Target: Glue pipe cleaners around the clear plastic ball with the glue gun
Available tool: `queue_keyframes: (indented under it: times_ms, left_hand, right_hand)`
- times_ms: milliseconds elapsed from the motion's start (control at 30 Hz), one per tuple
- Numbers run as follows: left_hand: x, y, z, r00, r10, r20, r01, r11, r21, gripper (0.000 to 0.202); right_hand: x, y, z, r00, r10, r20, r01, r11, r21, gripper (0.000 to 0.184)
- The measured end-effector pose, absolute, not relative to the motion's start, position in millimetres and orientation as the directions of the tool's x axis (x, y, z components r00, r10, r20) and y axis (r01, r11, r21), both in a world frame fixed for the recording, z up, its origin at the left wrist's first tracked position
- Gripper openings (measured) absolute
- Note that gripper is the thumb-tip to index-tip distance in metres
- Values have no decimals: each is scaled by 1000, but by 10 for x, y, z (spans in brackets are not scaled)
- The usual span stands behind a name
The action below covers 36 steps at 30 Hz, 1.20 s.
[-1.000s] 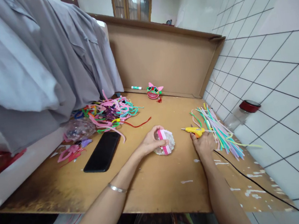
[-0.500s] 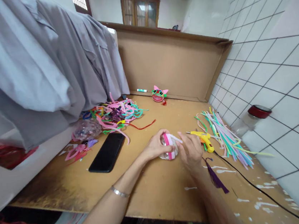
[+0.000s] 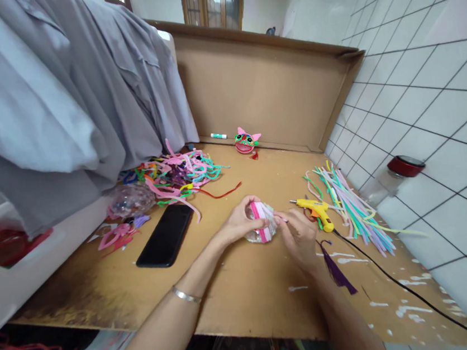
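My left hand (image 3: 239, 223) is wrapped round a small clear ball with pink and white fuzzy strips on it (image 3: 262, 223), holding it on the brown board (image 3: 246, 286). My right hand (image 3: 297, 234) pinches the white strip at the ball's right side. A yellow glue gun (image 3: 315, 209) lies on the board just right of my right hand, its black cord (image 3: 397, 282) running off to the lower right. A purple tassel (image 3: 336, 273) lies by my right wrist.
A black phone (image 3: 165, 235) lies left of the ball. A tangle of coloured fuzzy sticks (image 3: 174, 176) is behind it, straight sticks (image 3: 352, 203) lie at the right. A pink mask toy (image 3: 245, 141), a marker (image 3: 218, 136), a red-lidded jar (image 3: 389, 177) and grey hanging cloth (image 3: 52, 100) surround the board.
My right hand let go of the glue gun, which now lies on the board, and came left to the ball, pinching its white strip. My left hand has kept its hold.
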<state>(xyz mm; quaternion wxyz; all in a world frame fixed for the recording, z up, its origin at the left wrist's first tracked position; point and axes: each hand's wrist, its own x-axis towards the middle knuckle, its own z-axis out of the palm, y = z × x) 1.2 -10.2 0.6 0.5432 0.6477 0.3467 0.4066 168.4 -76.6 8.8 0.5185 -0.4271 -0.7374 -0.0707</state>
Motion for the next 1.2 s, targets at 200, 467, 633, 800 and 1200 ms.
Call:
queue_keyframes:
  times_ms: [200, 467, 633, 800, 1200]
  left_hand:
    - [12, -99, -4, 450, 879, 156, -38, -155, 987, 54]
    - [5, -85, -42, 461, 868, 186, -9, -205, 979, 52]
    - [-10, -68, -52, 467, 863, 195, -25, -208, 978, 52]
    - [-16, -70, -33, 466, 868, 171, -27, -179, 983, 54]
    - [-23, -98, 20, 472, 871, 141, -22, -148, 989, 54]
  right_hand:
    - [1643, -762, 88, 21, 625, 780, 623, 602, -499, 17]
    - [1667, -708, -6, 83, 674, 734, 535, 591, -603, 12]
    - [1657, -716, 0, 22, 676, 737, 546, 609, -575, 11]
    - [1661, -726, 38, 21, 638, 770, 578, 621, -530, 12]
    - [1620, -742, 50, 20, 635, 772, 565, 630, -533, 12]
